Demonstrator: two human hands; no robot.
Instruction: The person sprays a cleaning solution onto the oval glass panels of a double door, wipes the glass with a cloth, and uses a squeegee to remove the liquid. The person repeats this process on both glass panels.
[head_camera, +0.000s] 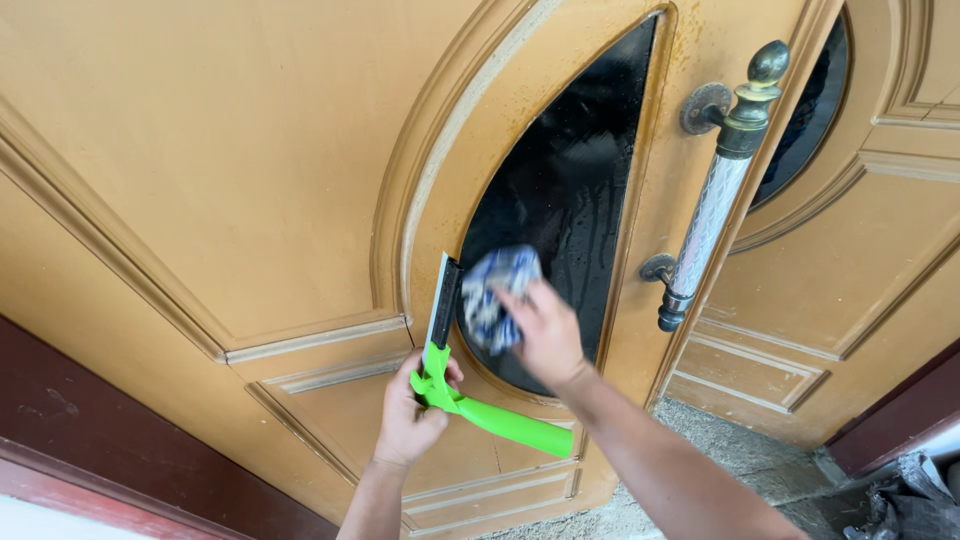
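Both hands are busy: my left hand (408, 415) grips the green squeegee (470, 395), my right hand (545, 335) presses a bunched blue-and-white cloth (497, 295) against the wet dark glass pane (570, 170). Streaks may stay if the cloth is soaked.

The long door handle (712, 205) is standing proud of the door; left of it, dark glass (570, 170) is lying open above the cloth (497, 292) and squeegee (445, 345) crowding its lower end.
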